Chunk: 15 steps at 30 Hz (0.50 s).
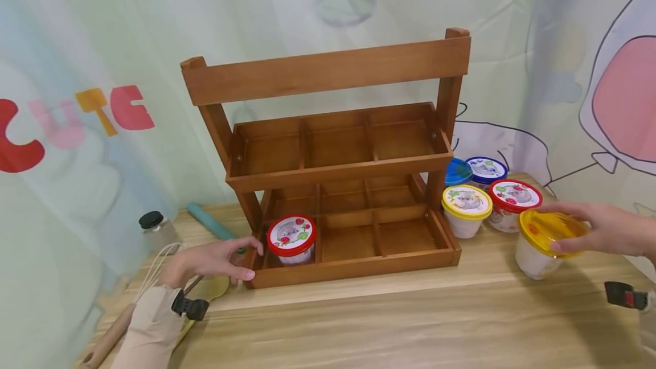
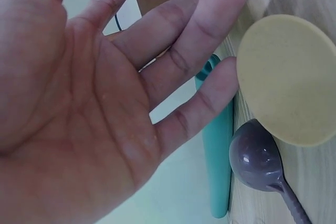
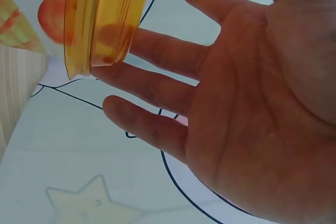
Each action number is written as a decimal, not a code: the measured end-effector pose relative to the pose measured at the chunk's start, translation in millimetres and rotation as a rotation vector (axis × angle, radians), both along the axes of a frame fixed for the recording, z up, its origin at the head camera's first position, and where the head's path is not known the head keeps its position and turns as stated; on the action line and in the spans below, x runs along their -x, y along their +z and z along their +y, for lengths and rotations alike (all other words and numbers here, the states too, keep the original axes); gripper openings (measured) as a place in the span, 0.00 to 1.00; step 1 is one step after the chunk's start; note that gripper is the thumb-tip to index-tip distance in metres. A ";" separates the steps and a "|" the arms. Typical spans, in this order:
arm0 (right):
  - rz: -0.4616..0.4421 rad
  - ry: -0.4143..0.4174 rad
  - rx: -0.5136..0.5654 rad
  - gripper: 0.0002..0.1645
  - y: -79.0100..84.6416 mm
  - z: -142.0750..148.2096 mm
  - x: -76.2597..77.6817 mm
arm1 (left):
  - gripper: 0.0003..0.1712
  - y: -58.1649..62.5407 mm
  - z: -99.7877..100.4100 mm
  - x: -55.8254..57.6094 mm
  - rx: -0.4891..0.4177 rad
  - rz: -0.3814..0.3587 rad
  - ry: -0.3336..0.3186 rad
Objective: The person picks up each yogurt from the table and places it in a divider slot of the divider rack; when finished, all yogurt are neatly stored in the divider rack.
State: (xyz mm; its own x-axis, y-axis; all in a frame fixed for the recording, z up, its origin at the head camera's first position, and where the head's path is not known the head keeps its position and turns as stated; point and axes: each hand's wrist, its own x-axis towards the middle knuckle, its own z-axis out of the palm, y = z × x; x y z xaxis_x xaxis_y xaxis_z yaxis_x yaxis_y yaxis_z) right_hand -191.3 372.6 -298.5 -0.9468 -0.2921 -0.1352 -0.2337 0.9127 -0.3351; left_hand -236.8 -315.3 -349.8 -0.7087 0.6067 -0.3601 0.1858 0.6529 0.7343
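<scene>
At the right side of the table my right hand (image 1: 597, 229) grips a paper cup by its clear yellow lid (image 1: 550, 232). Thumb and fingers lie on opposite sides of that lid, and the white cup body (image 1: 535, 258) leans a little. The amber lid (image 3: 107, 22) shows against the fingertips in the right wrist view. My left hand (image 1: 217, 261), fingers loosely bent, is at the left front corner of a brown wooden two-tier rack (image 1: 353, 271); its palm (image 2: 100, 114) holds nothing. A red-lidded cup (image 1: 292, 236) stands in the rack's lower front left compartment.
Right of the rack stand a yellow-lidded cup (image 1: 466, 204), a red-lidded cup (image 1: 515, 195), a blue-lidded cup (image 1: 487, 168) and a clear blue lid (image 1: 458, 172). At left are a black-capped jar (image 1: 159, 229), a whisk (image 1: 154, 269), a teal utensil (image 1: 207, 221) and a grey ladle (image 2: 257, 156).
</scene>
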 end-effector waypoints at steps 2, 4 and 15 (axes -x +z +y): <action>-0.012 0.004 -0.003 0.46 -0.7 1.5 0.3 | 0.32 -0.7 0.3 0.2 0.007 -0.001 0.004; -0.024 0.005 -0.006 0.47 -1.3 2.8 0.5 | 0.32 -0.9 0.6 0.4 0.011 -0.002 0.004; -0.025 0.006 -0.007 0.49 -4.2 4.3 -0.2 | 0.33 -0.8 0.6 1.7 0.003 -0.006 -0.010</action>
State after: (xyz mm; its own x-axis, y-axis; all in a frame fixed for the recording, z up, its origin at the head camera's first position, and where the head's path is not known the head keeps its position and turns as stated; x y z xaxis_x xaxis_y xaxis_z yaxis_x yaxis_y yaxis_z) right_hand -191.1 376.9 -302.7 -0.9413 -0.2968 -0.1607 -0.2309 0.9135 -0.3349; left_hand -238.6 -314.7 -350.6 -0.7004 0.6128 -0.3660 0.1880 0.6530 0.7337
